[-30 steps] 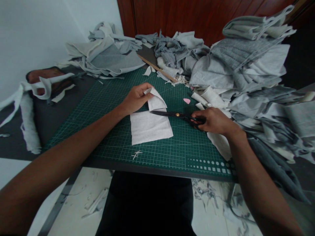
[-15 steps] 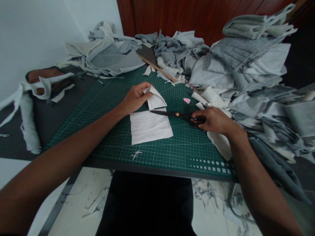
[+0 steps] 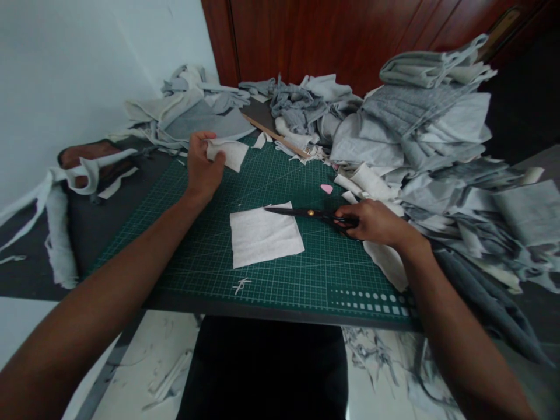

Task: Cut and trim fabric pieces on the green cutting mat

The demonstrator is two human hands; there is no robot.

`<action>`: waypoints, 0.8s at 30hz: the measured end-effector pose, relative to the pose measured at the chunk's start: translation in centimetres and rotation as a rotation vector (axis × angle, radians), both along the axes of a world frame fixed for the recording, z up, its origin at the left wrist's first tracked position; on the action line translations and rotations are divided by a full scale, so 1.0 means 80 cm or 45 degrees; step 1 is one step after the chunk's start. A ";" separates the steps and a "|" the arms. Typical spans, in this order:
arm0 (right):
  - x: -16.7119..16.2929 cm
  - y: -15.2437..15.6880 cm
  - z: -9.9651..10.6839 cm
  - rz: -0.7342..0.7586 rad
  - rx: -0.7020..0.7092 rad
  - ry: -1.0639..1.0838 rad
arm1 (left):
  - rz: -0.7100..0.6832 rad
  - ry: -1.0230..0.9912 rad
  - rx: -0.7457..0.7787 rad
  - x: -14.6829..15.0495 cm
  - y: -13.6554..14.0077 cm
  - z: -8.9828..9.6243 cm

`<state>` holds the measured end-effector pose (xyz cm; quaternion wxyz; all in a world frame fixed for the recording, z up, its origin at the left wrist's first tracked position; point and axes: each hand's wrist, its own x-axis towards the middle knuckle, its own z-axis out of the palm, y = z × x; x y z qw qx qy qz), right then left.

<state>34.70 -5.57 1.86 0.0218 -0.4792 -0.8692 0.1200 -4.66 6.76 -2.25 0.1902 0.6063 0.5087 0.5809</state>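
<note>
Pinched between the thumb and fingers of my left hand is a small strip of whitish fabric, held above the far left part of the green cutting mat. My right hand grips the black handles of a pair of scissors. Their blades look closed and point left, with the tip over the upper edge of a larger whitish fabric piece. That piece lies flat on the mat. A few thin white thread-like snippets lie near the mat's front edge.
Heaped grey and white fabric covers the table's right and back. More cloth lies at the back left, with fabric strips at far left. A wooden stick and a pink chalk-like piece rest ahead.
My left hand has moved left and away with the small fabric strip, now apart from the larger piece. The scissor blades have closed; my right hand stays in about the same place.
</note>
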 end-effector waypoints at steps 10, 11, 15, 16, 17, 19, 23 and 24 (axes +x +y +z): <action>-0.005 0.001 -0.003 -0.157 0.209 -0.071 | 0.006 0.724 0.180 0.010 -0.033 0.024; -0.005 0.001 -0.003 -0.188 0.231 -0.058 | -0.084 0.769 0.157 0.013 -0.034 0.023; -0.002 0.002 -0.002 -0.303 0.300 -0.008 | -0.420 0.909 0.126 0.021 -0.036 0.019; -0.002 0.002 -0.002 -0.324 0.318 -0.008 | -0.507 0.937 0.124 0.021 -0.037 0.019; -0.002 0.002 -0.002 -0.341 0.335 -0.010 | -0.606 0.972 0.115 0.022 -0.039 0.019; -0.004 0.003 -0.004 -0.373 0.357 -0.007 | -0.798 1.063 0.082 0.023 -0.046 0.020; -0.010 0.004 -0.009 -0.474 0.399 0.021 | -0.977 1.163 0.022 0.030 -0.064 0.023; -0.012 0.005 -0.010 -0.501 0.408 0.029 | -0.996 1.159 0.008 0.032 -0.068 0.024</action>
